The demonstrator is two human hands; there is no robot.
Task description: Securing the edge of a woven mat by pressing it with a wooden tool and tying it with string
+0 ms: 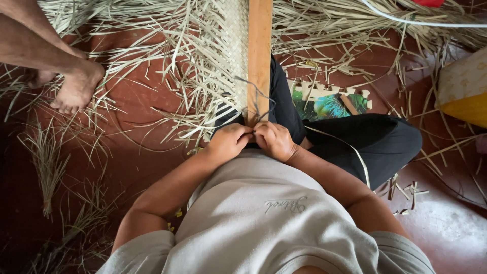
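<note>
A flat printed piece [329, 104] lies on the red floor [137, 96] just right of the person's dark-trousered knee, near the middle of the view. Its face is printed in greens and turquoise blue, and a pale notched border runs along its top edge; whether it is a package or a mat piece cannot be told. At the right edge stands a cream and yellow bag-like object [464, 91], partly cut off by the frame. No sign or screen shows.
</note>
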